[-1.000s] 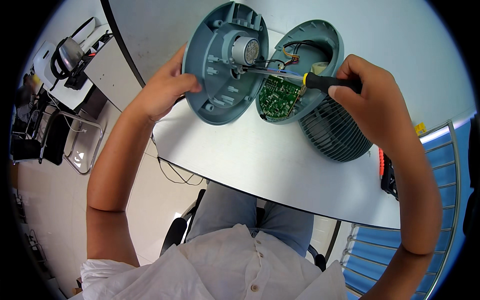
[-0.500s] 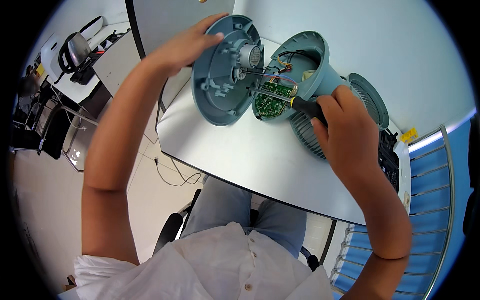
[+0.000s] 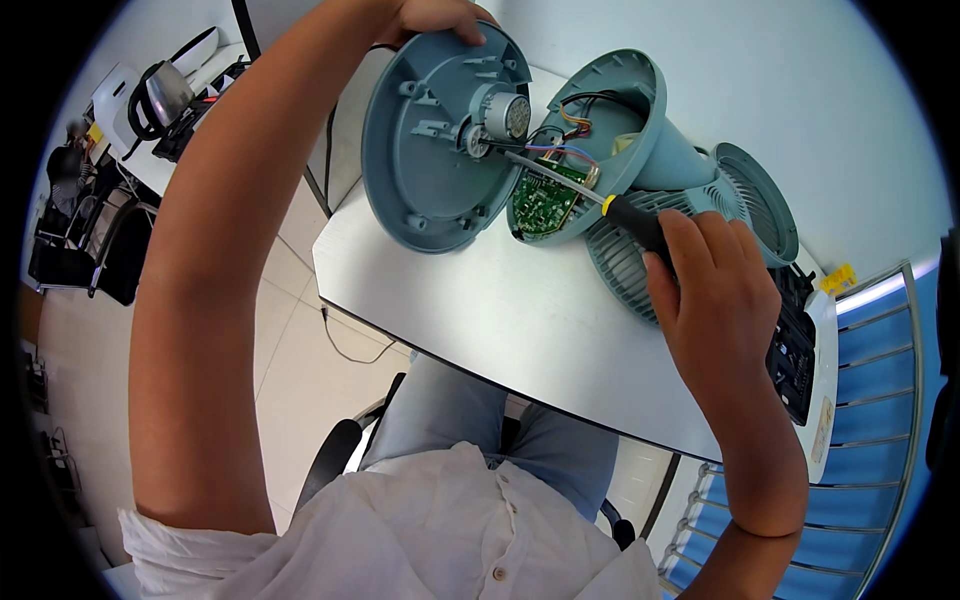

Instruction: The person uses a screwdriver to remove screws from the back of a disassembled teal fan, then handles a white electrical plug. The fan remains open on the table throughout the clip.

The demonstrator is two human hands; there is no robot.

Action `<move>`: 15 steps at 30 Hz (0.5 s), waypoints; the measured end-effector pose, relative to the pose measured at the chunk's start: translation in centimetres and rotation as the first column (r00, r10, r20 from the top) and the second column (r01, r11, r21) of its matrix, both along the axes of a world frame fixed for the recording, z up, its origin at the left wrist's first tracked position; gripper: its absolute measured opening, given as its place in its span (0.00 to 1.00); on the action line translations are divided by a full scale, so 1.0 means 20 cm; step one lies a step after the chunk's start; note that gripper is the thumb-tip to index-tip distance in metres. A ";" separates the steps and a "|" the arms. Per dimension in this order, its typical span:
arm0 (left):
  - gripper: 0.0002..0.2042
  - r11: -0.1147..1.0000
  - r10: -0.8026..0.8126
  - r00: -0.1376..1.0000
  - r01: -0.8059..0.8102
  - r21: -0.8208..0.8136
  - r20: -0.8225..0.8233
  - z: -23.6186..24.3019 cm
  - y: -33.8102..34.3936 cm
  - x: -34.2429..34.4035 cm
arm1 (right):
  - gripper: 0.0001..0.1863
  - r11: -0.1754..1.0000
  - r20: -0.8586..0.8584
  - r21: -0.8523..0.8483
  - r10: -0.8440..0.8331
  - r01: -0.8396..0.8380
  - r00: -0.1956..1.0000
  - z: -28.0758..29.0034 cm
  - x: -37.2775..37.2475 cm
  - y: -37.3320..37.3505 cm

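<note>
1. The left hand (image 3: 435, 15) sits at the top edge of the view, its fingers curled over the upper rim of a round grey-blue cover plate (image 3: 425, 150). The plate stands on edge on the white table (image 3: 520, 320), open side toward the person.
2. Just below those fingers, on the plate's inner face, a small cylindrical motor (image 3: 505, 115) sticks out, with moulded ribs and screw posts around it.
3. The right hand (image 3: 715, 290) is wrapped closed around the black handle of a screwdriver (image 3: 590, 195). A yellow collar shows just beyond the fingertips, and the metal shaft runs up and left from them toward the motor.
4. Beside the shaft, ahead of the right fingers, lies the open fan housing (image 3: 610, 120), a grey-blue shell tipped on its side. A green circuit board (image 3: 545, 200) rests in its lower lip, and coloured wires (image 3: 570, 135) loop from it into the shell.
5. Under and behind the right fingers lies the round fan grille (image 3: 620, 260) with radial slats, joined to the housing by a neck.
6. Beyond the right wrist, at the table's far right edge, is a dark flat device (image 3: 795, 345) and a small yellow piece (image 3: 838, 278).
7. The table is plain white with a rounded corner; pale tiled floor (image 3: 300, 350) shows beneath it, with a thin cable trailing.
8. Far off to the left of the left arm stands another desk (image 3: 130, 160) carrying dark equipment. A blue slatted chair (image 3: 880, 420) stands at the right.
</note>
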State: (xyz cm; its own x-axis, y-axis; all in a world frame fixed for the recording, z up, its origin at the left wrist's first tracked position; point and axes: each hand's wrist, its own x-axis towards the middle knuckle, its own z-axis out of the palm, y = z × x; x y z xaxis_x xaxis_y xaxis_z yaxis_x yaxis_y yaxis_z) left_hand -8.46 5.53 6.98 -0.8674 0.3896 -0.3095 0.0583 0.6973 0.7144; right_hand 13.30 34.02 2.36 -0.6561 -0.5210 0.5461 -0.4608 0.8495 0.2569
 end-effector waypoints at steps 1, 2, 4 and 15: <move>0.25 1.000 -0.025 1.000 0.025 -0.011 -0.003 0.00 -0.01 -0.02 | 0.16 1.000 0.001 -0.008 0.015 -0.015 1.000 0.00 -0.01 -0.01; 0.25 0.999 -0.050 0.999 0.050 -0.021 -0.007 0.00 -0.01 -0.03 | 0.16 0.999 -0.001 -0.016 0.030 -0.030 1.000 0.00 -0.01 -0.02; 0.25 0.996 -0.066 0.998 0.066 -0.063 -0.004 0.00 -0.02 -0.05 | 0.16 0.999 -0.008 -0.031 0.043 -0.043 0.999 -0.01 -0.02 -0.04; 0.25 0.754 -0.312 0.888 0.016 -0.657 -0.337 0.03 0.16 -0.09 | 0.11 0.999 -0.108 0.046 0.007 -0.002 0.994 0.01 -0.07 -0.16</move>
State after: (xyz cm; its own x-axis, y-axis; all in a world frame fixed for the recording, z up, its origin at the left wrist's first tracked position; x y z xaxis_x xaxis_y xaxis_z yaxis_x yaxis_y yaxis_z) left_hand -10.17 8.83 7.67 -0.9063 0.3857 -0.1728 0.3910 0.9204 0.0042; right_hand 11.98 30.80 2.52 -0.5923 -0.5498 0.5889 -0.4320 0.8337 0.3439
